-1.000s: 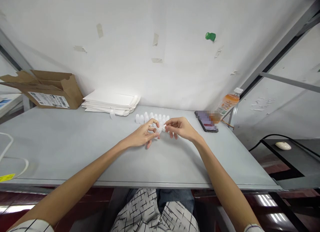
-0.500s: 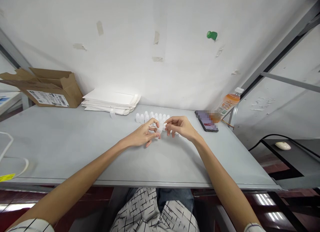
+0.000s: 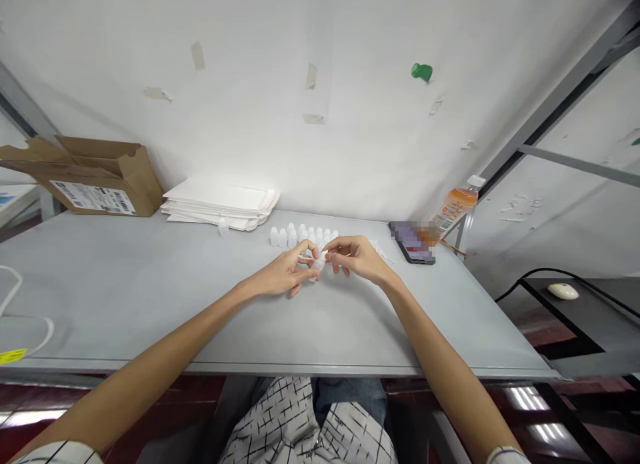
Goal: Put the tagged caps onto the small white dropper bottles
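A small translucent dropper bottle [image 3: 318, 268] is between the thumb and fingers of my left hand [image 3: 284, 272], tilted to the right. My right hand [image 3: 364, 257] pinches a little white cap [image 3: 325, 255] at the bottle's neck; how firmly it sits there I cannot tell. Just behind both hands stand several similar small bottles [image 3: 293, 236] in rows, partly covered by my fingers. Beyond my right hand lie some small clear-white pieces [image 3: 381, 251], too small to name.
One more small bottle [image 3: 223, 228] stands by a stack of white sheets or envelopes [image 3: 215, 201]. An open cardboard box [image 3: 107, 184] is at the far left. To the right are a phone [image 3: 413, 241] and an orange drink bottle [image 3: 456, 207]. A white cable [image 3: 47, 334] lies left.
My right hand has moved slightly left, bringing the cap against the bottle's neck. The bottle in my left hand now leans more to the right.
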{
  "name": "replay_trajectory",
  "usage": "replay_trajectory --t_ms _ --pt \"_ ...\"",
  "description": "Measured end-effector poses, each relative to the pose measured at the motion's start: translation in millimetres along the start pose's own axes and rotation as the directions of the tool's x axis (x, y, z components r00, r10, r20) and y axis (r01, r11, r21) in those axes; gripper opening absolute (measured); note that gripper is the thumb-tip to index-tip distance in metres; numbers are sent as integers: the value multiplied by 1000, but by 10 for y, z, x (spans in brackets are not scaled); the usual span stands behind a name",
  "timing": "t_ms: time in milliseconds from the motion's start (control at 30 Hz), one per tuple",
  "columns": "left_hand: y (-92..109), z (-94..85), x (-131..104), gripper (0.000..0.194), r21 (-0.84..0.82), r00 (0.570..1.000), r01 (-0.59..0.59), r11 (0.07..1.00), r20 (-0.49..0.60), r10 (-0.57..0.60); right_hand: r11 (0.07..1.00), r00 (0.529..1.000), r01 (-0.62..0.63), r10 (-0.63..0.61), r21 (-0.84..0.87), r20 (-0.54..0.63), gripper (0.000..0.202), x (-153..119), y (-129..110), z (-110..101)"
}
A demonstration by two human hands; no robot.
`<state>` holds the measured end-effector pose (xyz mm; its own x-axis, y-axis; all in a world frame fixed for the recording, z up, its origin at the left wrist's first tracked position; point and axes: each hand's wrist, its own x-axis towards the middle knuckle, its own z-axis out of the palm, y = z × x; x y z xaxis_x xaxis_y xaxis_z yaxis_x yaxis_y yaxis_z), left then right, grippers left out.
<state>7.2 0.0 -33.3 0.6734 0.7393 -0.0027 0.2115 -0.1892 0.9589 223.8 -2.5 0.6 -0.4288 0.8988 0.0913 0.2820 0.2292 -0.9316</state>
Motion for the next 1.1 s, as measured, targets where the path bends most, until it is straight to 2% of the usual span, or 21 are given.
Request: replay_trajectory --t_ms 467,767,900,1100 --pt "33 1 9 26 80 995 -35 996 -92 43 999 1000 -17 18 -38 17 15 -17 9 -27" --pt "37 -7 29 34 26 988 -35 999 -150 38 996 999 -33 34 -85 12 17 -14 43 -19" --pt "11 5 29 35 50 987 -29 998 -156 36 995 998 -50 52 -83 21 25 1 60 -7" --pt "10 18 26 46 80 980 -32 996 -193 47 999 998 -51 51 -7 33 45 2 61 11"
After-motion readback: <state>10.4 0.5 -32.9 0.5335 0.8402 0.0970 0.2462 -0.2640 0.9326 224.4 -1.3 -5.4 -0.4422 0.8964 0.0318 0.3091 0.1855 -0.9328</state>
